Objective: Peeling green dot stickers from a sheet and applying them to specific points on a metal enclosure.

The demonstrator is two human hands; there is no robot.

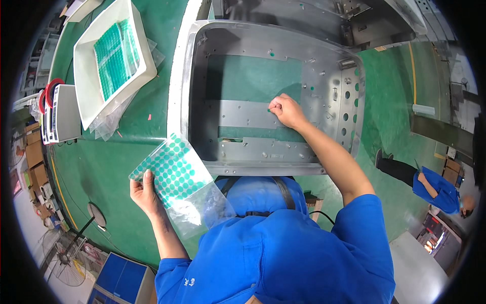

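Just off the lower left corner of the open metal casing (243,112), my left hand (145,196) grips a sheet of green dots (177,172), thumb laid over its near edge, fingers beneath. Sheet: thin, flat, tilted; round dots of one size set in close, even rows on a pale backing. A clear plastic bag (202,210) hangs from its lower end, crinkled, glossy, see-through enough to show my sleeve side and the floor.

Right hand (287,111): well apart from the left, inside the casing's outline, over a flat cross strip (238,112). Fingers curled, thumb and forefinger pinched together; a small green dot (269,110) shows at the tips. Whether they touch the strip, I cannot tell.

Casing: bare grey sheet metal, dull sheen with brighter streaks, rectangular with rounded corners and a rolled lip. Large rectangular cut-outs show green behind. Right wall carries a row of round holes (346,104); small studs and drilled points dot the panels. Two green spots sit on the metal; stickers or holes, unclear.

Upper left, on a smooth green desk (152,109): a white plastic tray (86,81), deep and sloped-walled, holding more green dotted sheets (114,58). Crumpled clear film (109,125) lies partly under it.
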